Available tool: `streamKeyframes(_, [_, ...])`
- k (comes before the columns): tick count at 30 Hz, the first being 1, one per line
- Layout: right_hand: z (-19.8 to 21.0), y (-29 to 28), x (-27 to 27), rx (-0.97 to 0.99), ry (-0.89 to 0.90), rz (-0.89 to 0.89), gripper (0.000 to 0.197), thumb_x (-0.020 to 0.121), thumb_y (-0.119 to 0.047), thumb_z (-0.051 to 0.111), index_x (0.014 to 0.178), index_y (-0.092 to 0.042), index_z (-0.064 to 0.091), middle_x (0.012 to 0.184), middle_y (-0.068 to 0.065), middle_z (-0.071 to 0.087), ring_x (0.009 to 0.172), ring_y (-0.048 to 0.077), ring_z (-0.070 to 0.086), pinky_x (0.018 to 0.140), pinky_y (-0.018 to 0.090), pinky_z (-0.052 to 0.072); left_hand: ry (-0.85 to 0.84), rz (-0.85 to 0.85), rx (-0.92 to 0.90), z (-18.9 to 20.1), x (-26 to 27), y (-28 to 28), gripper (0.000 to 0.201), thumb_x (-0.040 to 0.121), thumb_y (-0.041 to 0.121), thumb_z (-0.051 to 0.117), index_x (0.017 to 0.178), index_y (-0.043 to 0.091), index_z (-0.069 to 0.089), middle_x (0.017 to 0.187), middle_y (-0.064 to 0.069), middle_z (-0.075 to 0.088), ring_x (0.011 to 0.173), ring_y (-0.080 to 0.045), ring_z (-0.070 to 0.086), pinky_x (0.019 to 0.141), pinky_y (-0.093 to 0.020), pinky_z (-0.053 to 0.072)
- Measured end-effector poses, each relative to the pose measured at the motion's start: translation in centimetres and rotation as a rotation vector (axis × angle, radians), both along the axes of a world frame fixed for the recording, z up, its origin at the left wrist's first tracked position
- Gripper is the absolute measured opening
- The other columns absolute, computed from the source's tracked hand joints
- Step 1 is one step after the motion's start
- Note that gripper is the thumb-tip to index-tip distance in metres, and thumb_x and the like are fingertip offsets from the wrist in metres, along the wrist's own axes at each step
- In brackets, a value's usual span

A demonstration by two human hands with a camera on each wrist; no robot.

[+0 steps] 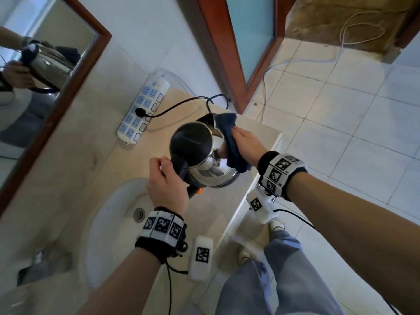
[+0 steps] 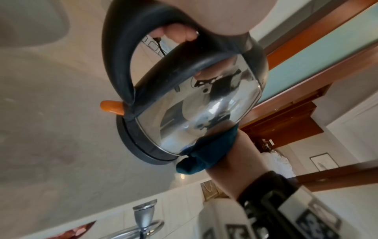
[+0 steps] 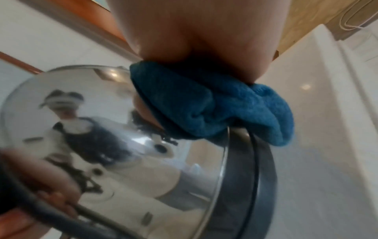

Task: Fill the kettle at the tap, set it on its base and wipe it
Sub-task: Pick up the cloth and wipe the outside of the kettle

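The steel kettle [image 1: 193, 142] with a black lid stands on its black base [image 2: 131, 140] on the counter, its orange switch [image 1: 199, 190] toward me. My left hand [image 1: 167, 178] grips the black handle [image 2: 116, 56], and its fingertips [image 2: 178, 33] show through the loop. My right hand [image 1: 245, 142] holds a folded blue cloth [image 1: 229, 133] against the kettle's right side, near the spout. In the right wrist view the cloth [image 3: 204, 105] lies between my palm and the shiny kettle wall [image 3: 102, 129], with the thumb tucked under it.
A white power strip [image 1: 143, 110] lies behind the kettle with the black cord [image 1: 181, 103] plugged in. The sink basin [image 1: 113, 212] and tap [image 1: 38, 258] are at my left. A mirror [image 1: 34, 64] hangs on the wall. The counter edge [image 1: 261, 178] drops off at the right.
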State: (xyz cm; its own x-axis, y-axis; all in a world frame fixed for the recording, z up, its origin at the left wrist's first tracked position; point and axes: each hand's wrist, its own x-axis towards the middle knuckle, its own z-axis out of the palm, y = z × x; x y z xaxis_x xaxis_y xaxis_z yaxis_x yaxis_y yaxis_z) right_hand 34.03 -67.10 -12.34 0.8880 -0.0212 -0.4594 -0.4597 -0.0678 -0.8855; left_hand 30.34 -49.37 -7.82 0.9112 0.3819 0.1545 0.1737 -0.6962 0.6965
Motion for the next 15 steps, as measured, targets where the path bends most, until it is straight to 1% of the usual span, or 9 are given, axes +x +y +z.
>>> streamKeyframes(3, [1.0, 0.0, 1.0, 0.062, -0.028, -0.003, 0.034, 0.099, -0.035, 0.037, 0.110, -0.023, 0.067, 0.115, 0.009, 0.067, 0.110, 0.029, 0.061, 0.103, 0.039, 0.044, -0.068, -0.093, 0.014, 0.0, 0.0, 0.5, 0.020, 0.098, 0.015, 0.038, 0.081, 0.010, 0.047, 0.061, 0.009, 0.047, 0.057, 0.003, 0.050, 0.047, -0.006, 0.032])
streamKeyframes(5, [1.2, 0.0, 1.2, 0.124, -0.082, -0.039, 0.032, 0.098, -0.038, 0.040, 0.107, -0.025, 0.069, 0.109, 0.002, 0.069, 0.103, 0.020, 0.062, 0.097, 0.032, 0.045, -0.089, -0.155, -0.011, -0.3, 0.3, 1.3, 0.020, 0.094, 0.018, 0.037, 0.079, 0.009, 0.048, 0.061, 0.006, 0.047, 0.057, 0.002, 0.048, 0.050, -0.011, 0.034])
streamKeyframes(7, [0.5, -0.3, 0.7, 0.146, -0.078, -0.026, 0.030, 0.100, -0.037, 0.038, 0.103, -0.026, 0.066, 0.100, 0.000, 0.069, 0.095, 0.015, 0.062, 0.092, 0.029, 0.046, -0.073, -0.219, -0.026, -0.6, 1.1, 2.6, 0.024, 0.091, 0.023, 0.037, 0.078, 0.006, 0.049, 0.062, -0.004, 0.049, 0.061, -0.016, 0.050, 0.057, -0.030, 0.040])
streamKeyframes(8, [-0.3, -0.4, 0.5, 0.142, -0.055, -0.013, 0.031, 0.101, -0.037, 0.037, 0.102, -0.026, 0.065, 0.096, 0.001, 0.070, 0.092, 0.017, 0.064, 0.092, 0.031, 0.048, -0.051, -0.264, -0.034, -0.7, 1.8, 3.3, 0.025, 0.091, 0.024, 0.038, 0.078, 0.006, 0.049, 0.063, -0.009, 0.049, 0.063, -0.028, 0.050, 0.056, -0.035, 0.041])
streamKeyframes(10, [-1.2, -0.9, 0.5, 0.077, 0.004, 0.070, 0.036, 0.101, -0.038, 0.034, 0.108, -0.023, 0.066, 0.103, 0.008, 0.071, 0.098, 0.025, 0.066, 0.098, 0.039, 0.047, -0.009, -0.395, -0.058, -0.3, 3.3, 4.4, 0.025, 0.091, 0.023, 0.039, 0.078, 0.004, 0.050, 0.063, -0.017, 0.049, 0.056, -0.033, 0.049, 0.051, -0.037, 0.041])
streamKeyframes(11, [-1.3, -1.2, 0.7, 0.053, 0.028, 0.111, 0.038, 0.102, -0.037, 0.033, 0.108, -0.022, 0.066, 0.106, 0.010, 0.071, 0.100, 0.023, 0.067, 0.101, 0.040, 0.046, 0.020, -0.469, -0.052, 0.1, 4.0, 4.8, 0.024, 0.092, 0.018, 0.040, 0.078, 0.002, 0.050, 0.063, -0.020, 0.049, 0.055, -0.030, 0.049, 0.050, -0.034, 0.040])
streamKeyframes(13, [-0.8, -1.7, 1.4, 0.072, 0.021, 0.126, 0.037, 0.101, -0.034, 0.035, 0.091, -0.024, 0.069, 0.093, 0.003, 0.073, 0.083, 0.007, 0.070, 0.093, 0.027, 0.050, 0.098, -0.581, -0.033, 1.0, 5.5, 5.0, 0.017, 0.091, -0.001, 0.042, 0.079, -0.006, 0.052, 0.063, -0.017, 0.054, 0.057, -0.006, 0.050, 0.052, -0.024, 0.041])
streamKeyframes(14, [-0.6, -1.8, 1.9, 0.097, -0.007, 0.112, 0.037, 0.101, -0.032, 0.037, 0.082, -0.026, 0.068, 0.084, -0.002, 0.071, 0.073, 0.002, 0.067, 0.085, 0.020, 0.051, 0.128, -0.620, -0.025, 1.1, 6.2, 5.3, 0.017, 0.090, -0.005, 0.041, 0.077, -0.007, 0.051, 0.060, -0.008, 0.055, 0.056, 0.001, 0.047, 0.051, -0.016, 0.038])
streamKeyframes(15, [-0.2, -1.8, 2.2, 0.116, -0.028, 0.095, 0.037, 0.101, -0.030, 0.038, 0.077, -0.027, 0.066, 0.079, -0.005, 0.068, 0.069, 0.001, 0.064, 0.079, 0.016, 0.050, 0.163, -0.636, -0.026, 1.3, 6.8, 5.3, 0.021, 0.091, 0.000, 0.039, 0.074, -0.006, 0.051, 0.055, 0.000, 0.052, 0.051, 0.000, 0.044, 0.047, -0.014, 0.035])
